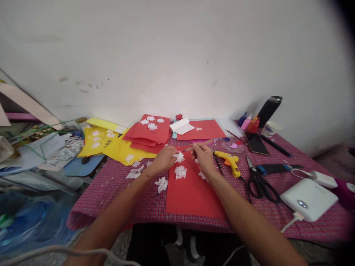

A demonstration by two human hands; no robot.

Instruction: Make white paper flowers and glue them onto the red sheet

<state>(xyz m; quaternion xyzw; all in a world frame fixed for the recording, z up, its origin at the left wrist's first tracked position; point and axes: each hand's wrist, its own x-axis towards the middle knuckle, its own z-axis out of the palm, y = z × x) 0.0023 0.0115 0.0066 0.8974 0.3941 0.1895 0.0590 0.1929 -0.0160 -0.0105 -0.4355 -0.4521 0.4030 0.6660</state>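
Plain red is shown by the paper sheet at the centre of the frame, topped with white by the paper flower. The tablecloth around it is patterned in a fine check of pinkish red crossed by bluish and pale lines. Left of centre, the bright yellow sheets are dotted with white blossoms and marked in black lettering. Toward the right, the glue gun is coloured yellow, its trigger orange; black is seen on the scissors' handles, white on the box at lower right.

red sheet: smooth, matt paper | flower: rough paper | glue gun: plastic
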